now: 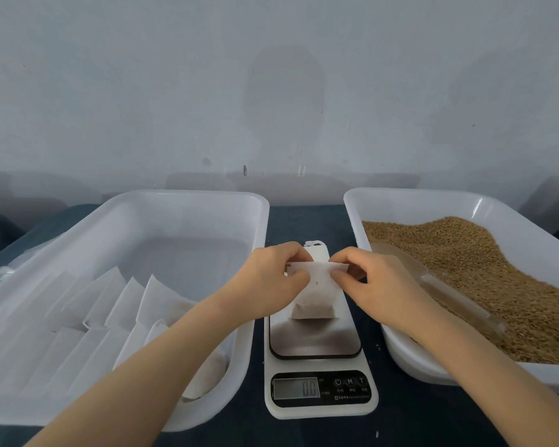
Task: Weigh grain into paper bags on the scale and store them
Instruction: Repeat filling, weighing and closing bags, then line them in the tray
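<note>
Both hands work above the scale. The left hand and the right hand each pinch one end of the folded top edge of the paper bag, thumb and fingertips curled onto it. The bag hangs over the scale's steel plate with its bottom bulging, and the display reads 0.0, so it likely bears no weight on the plate.

The step in hand looks like closing: the mouth is being folded over once the portion is weighed. Next the fold wants a firm crease, then the bag goes into the left tray beside the scale. There flat bags lie in rows, and what looks like a filled bag sits at the corner nearest the scale's display.

Right of the scale, the right tray holds loose grain with a clear scoop lying in it. Nothing blocks the short way left — only that tray's raised rim must be cleared. Dark tabletop shows behind the scale.
</note>
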Motion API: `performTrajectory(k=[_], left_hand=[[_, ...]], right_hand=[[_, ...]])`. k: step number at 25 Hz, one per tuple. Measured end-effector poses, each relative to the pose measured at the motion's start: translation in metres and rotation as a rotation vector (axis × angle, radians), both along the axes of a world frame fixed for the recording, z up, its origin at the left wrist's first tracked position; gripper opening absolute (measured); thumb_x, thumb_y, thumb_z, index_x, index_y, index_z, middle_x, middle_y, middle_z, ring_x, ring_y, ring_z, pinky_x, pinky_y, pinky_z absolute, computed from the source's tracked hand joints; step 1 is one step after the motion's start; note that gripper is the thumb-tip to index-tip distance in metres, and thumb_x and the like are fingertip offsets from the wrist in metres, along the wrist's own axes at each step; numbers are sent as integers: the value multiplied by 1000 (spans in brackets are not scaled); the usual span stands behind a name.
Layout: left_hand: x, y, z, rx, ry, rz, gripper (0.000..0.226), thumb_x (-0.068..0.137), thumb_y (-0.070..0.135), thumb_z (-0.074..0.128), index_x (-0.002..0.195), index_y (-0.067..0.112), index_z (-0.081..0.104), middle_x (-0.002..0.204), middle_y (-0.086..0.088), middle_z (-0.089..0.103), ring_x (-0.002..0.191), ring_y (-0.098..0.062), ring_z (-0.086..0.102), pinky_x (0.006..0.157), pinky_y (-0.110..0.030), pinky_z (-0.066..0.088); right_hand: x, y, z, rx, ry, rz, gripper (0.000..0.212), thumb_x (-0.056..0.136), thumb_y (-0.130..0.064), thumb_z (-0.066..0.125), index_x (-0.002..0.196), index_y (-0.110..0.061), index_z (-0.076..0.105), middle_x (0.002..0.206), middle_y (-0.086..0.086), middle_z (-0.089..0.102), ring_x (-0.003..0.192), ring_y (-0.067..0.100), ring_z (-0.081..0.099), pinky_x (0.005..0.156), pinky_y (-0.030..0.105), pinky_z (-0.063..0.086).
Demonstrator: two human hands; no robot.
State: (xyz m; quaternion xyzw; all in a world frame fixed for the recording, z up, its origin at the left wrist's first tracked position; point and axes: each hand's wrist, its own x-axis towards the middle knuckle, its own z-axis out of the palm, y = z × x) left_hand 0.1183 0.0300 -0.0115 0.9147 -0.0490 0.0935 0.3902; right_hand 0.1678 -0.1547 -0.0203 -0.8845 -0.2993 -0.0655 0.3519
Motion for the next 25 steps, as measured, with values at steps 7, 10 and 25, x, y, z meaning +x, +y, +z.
performTrajectory(k=[7,10,25], left_hand=[[1,0,0,-14,11,-4,18,86,13,50,93,25,62,80,15,61,68,9,52,59,-4,40],[1,0,-1,-16,9,-8,18,86,13,51,94,24,62,81,16,61,70,10,52,59,-3,39],[1,0,-1,-36,15,-11,19,85,14,51,93,27,61,80,18,61,71,8,53,61,-5,40]], right_hand=[[0,0,0,-10,4,4,7,91,-26,58,92,-30,64,70,-18,58,76,-9,54,68,5,40],[-1,0,1,-4,2,3,7,91,-26,59,92,-29,64,67,-17,57,74,-8,55,67,5,40],[0,-1,0,-11,11,13,8,92,-26,57,93,-27,65,73,-16,61,76,-6,56,66,6,41]])
